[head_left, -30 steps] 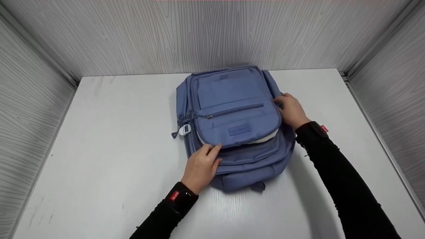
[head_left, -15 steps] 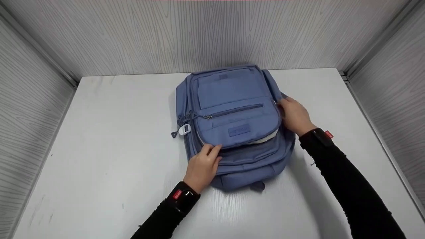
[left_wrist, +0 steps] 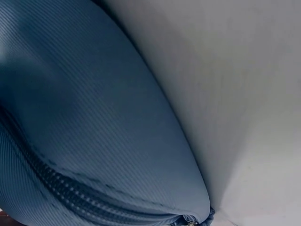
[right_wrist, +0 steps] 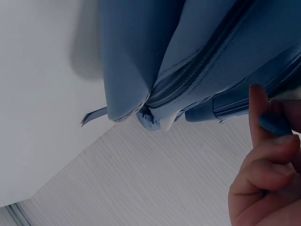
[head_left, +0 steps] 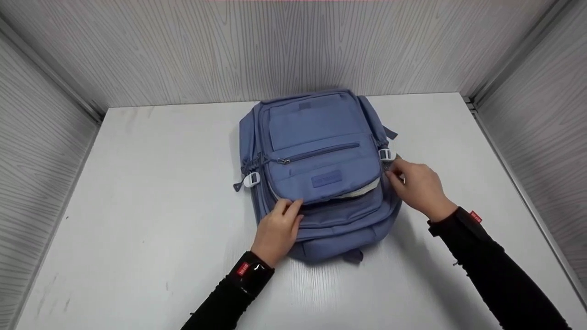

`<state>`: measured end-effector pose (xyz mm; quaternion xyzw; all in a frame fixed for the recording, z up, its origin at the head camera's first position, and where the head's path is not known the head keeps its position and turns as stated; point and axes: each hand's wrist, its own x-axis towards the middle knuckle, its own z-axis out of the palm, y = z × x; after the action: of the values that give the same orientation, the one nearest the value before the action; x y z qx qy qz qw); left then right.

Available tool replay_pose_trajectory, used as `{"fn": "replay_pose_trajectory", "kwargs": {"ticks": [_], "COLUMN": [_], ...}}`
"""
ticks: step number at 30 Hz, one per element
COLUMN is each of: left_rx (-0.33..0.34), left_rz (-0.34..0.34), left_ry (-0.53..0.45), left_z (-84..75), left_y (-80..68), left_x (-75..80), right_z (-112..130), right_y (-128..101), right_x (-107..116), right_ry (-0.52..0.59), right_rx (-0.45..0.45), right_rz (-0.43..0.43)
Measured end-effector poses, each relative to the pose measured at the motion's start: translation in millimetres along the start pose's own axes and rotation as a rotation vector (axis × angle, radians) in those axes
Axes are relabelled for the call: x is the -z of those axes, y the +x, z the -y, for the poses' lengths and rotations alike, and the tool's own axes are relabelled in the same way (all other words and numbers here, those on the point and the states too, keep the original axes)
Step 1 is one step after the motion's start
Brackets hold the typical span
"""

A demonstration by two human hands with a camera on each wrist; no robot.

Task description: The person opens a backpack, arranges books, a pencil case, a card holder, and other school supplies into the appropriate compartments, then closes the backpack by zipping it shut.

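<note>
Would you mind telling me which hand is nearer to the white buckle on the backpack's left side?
The left hand. It rests on the backpack just below and right of that white buckle, while the right hand is at the opposite edge, across the bag.

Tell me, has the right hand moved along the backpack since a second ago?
Yes. The right hand has slid toward the person along the backpack side, now lying nearer than the white buckle it covered earlier.

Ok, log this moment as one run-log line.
left hand: presses front flap of blue fabric backpack | right hand: pinches zipper pull at its right side | surface: white table
</note>
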<state>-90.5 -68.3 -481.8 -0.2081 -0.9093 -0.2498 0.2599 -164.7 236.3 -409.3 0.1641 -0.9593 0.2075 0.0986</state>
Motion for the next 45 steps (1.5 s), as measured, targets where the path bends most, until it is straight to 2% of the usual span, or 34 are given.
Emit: {"fn": "replay_pose_trajectory", "kwargs": {"ticks": [7, 13, 20, 29, 33, 39, 45], "left_rx": [-0.015, -0.029, -0.023, -0.011, -0.017, -0.021, 0.01], "left_rz": [-0.02, -0.015, -0.007, -0.004, 0.003, 0.032, 0.107], "left_ry": [-0.012, -0.017, -0.029, -0.03, -0.029, -0.045, -0.101], "left_z": [0.7, 1.1, 1.7, 0.7, 0.3, -6.4, -19.1], "left_y": [-0.8, -1.5, -1.6, -1.5, -1.2, 3.6, 5.0], "left_x": [-1.8, -3.2, -2.8, -1.4, -1.4, 5.7, 8.3], "right_z": [21.4, 52.0, 90.1, 126.0, 129.6, 120.1, 104.6], "right_y": [-22.1, -37.8, -50.1, -41.1, -38.3, -42.5, -48.7], "right_x": [1.5, -9.6, -32.4, -59.0, -64.6, -61.6, -51.8], "right_ry": [0.1, 0.103, 0.07, 0.089, 0.134, 0.186, 0.22], "right_rx": [-0.06, -0.043, 0.069, 0.202, 0.231, 0.219, 0.349], "right_rz": [-0.028, -0.047, -0.049, 0.067, 0.12, 0.136, 0.183]}}
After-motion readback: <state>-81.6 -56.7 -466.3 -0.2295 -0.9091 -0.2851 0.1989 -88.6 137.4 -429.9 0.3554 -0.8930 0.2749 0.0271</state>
